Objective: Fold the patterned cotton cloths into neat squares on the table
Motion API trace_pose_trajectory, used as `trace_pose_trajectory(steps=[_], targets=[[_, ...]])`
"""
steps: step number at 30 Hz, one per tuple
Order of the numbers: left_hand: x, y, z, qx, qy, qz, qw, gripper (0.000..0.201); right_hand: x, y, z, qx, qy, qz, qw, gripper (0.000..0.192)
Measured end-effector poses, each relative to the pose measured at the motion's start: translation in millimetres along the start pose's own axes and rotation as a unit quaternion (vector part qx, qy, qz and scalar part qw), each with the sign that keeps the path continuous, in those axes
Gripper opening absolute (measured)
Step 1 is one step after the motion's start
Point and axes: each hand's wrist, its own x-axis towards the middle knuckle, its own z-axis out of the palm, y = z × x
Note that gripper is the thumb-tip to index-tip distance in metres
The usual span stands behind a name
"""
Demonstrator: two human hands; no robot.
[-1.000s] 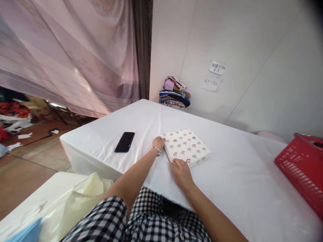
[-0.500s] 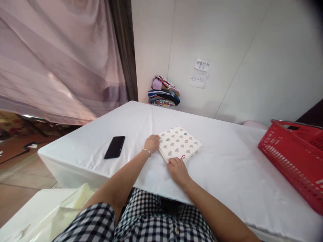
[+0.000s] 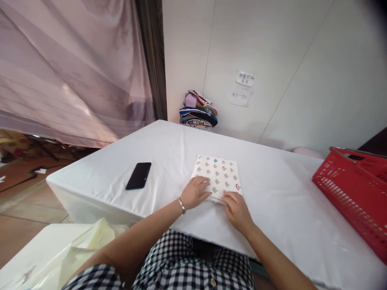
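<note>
A flat folded cloth [image 3: 219, 173], white with grey mushroom prints and a few red, blue and green ones, lies on the white-covered table in front of me. On its near left corner rests my left hand [image 3: 195, 192], fingers stretched over the top and thumb held apart. My right hand [image 3: 238, 211] pinches the near right edge, with curled fingers on top and the thumb by the fold. The cloth's near edge sits roughly parallel to my body.
A black phone [image 3: 138, 176] lies on the table [image 3: 169, 139] to the left. At the right stands a red plastic basket [image 3: 347, 189]. Folded fabrics [image 3: 198, 110] are stacked beyond the far edge, by a wall with paper notes [image 3: 240, 96]. A pale plastic bag [image 3: 81, 249] is at lower left.
The folded cloth has turned, so an edge rather than a corner now faces me. My left hand has moved nearer and right along it; my right hand has shifted right.
</note>
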Motion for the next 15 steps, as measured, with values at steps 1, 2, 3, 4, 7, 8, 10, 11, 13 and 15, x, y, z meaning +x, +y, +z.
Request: trace_pose_trajectory(steps=[1, 2, 3, 4, 7, 8, 10, 11, 13, 15], targets=[[-1, 2, 4.3, 0.008, -0.012, 0.018, 1.0, 0.036, 4, -4, 3, -0.001, -0.003, -0.007, 1.0, 0.032], [-3, 4, 8.6, 0.021, -0.025, 0.031, 0.999, 0.041, 6, -7, 8, -0.009, -0.013, -0.013, 1.0, 0.034], [-6, 6, 12.1, 0.035, -0.039, 0.04, 0.998, 0.045, 7, -9, 13, -0.023, -0.028, -0.018, 0.999, 0.038], [-10, 7, 14.5, 0.047, -0.05, 0.044, 0.997, 0.048, 6, -10, 18, -0.041, -0.045, -0.022, 0.998, 0.043], [-18, 9, 12.2, 0.059, -0.068, 0.049, 0.995, 0.048, -2, -9, 32, -0.092, -0.087, -0.036, 0.991, 0.053], [-17, 8, 8.4, 0.054, -0.072, 0.044, 0.995, 0.042, -5, -8, 36, -0.103, -0.096, -0.04, 0.989, 0.054], [-9, 5, -1.2, 0.034, -0.076, 0.006, 0.997, 0.033, -10, -7, 39, -0.113, -0.107, -0.043, 0.987, 0.055], [-2, 3, -5.5, 0.026, -0.069, -0.025, 0.997, 0.035, -12, -8, 40, -0.113, -0.112, -0.041, 0.986, 0.054], [13, -4, -9.9, 0.029, -0.032, -0.09, 0.995, 0.039, -11, -9, 37, -0.102, -0.124, -0.027, 0.987, 0.054], [25, -11, -6.1, 0.057, -0.006, -0.128, 0.99, 0.036, -6, -11, 29, -0.072, -0.144, -0.006, 0.987, 0.054]])
